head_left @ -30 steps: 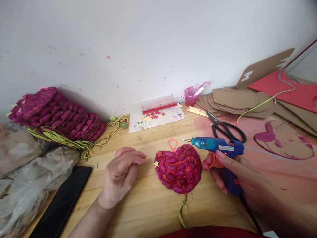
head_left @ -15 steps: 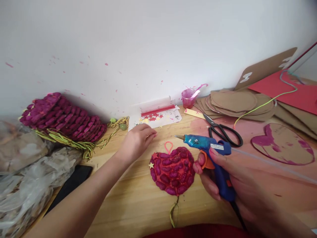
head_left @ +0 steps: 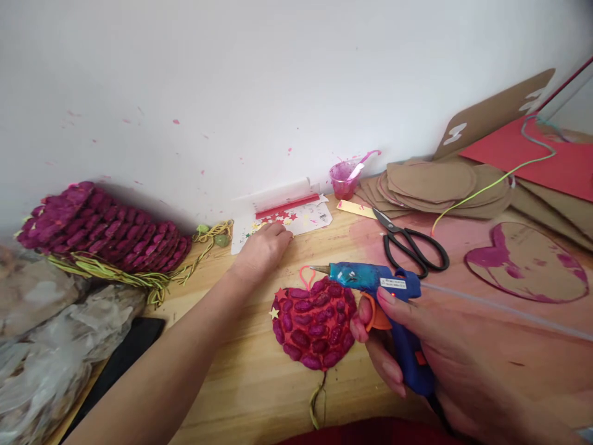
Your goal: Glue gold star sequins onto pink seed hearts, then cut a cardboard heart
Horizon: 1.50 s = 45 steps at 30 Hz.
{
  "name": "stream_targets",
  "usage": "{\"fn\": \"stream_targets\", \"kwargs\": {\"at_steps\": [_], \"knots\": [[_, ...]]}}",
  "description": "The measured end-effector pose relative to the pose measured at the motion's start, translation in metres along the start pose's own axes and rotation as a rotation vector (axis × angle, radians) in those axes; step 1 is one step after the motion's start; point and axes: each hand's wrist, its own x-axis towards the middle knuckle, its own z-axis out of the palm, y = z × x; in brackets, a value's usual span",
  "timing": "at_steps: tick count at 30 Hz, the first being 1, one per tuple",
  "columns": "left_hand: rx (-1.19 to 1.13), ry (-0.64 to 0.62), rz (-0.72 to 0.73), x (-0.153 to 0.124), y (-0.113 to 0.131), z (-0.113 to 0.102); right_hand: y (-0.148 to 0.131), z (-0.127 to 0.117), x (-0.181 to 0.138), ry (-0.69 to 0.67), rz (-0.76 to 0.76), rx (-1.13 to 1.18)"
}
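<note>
My right hand is wrapped around a blue glue gun, a finger at its orange trigger. Its nozzle points left, above the top edge of a heart-shaped ornament. That ornament lies on the wood, covered with purple shell-like pieces, with a pink loop on top and a green tassel below. A red star and a pale yellow star sit at its upper left. My left hand reaches over white paper with small star cutouts. Its fingers are curled together; their tips are mostly hidden.
At left, a stack of purple ornaments stands behind plastic bags and a black flat object. Scissors, a purple-stained cup, cardboard pieces and a painted cardboard heart lie at right.
My left hand has moved forward to the star cutouts, its fingers curling down. The glue gun has shifted slightly left and down, its nozzle now near the pink loop. The view has shifted slightly.
</note>
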Motion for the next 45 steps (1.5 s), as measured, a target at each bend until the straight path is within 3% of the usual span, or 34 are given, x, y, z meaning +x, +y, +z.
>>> {"fn": "stream_targets", "kwargs": {"at_steps": [14, 18, 23, 28, 34, 40, 45], "knots": [[-0.166, 0.14, -0.179, -0.004, -0.002, 0.004, 0.002, -0.001, 0.002, 0.048, 0.029, -0.054], [-0.266, 0.218, -0.292, -0.015, 0.006, -0.012, 0.001, 0.0, 0.004, 0.077, 0.013, -0.067], [-0.524, 0.303, -0.51, -0.056, 0.039, -0.049, 0.0, 0.001, 0.001, 0.069, 0.026, -0.127], [-0.589, 0.309, -0.556, -0.098, 0.069, -0.068, -0.005, 0.001, -0.004, 0.129, 0.03, -0.527], [-0.759, 0.265, -0.611, -0.113, 0.08, -0.059, -0.016, 0.001, -0.007, 0.128, -0.101, -0.956], [-0.753, 0.255, -0.502, -0.115, 0.083, -0.056, -0.019, 0.007, -0.007, 0.041, -0.234, -1.232], [-0.661, 0.257, -0.374, -0.121, 0.084, -0.058, -0.016, 0.013, -0.007, 0.04, -0.182, -1.384]]}}
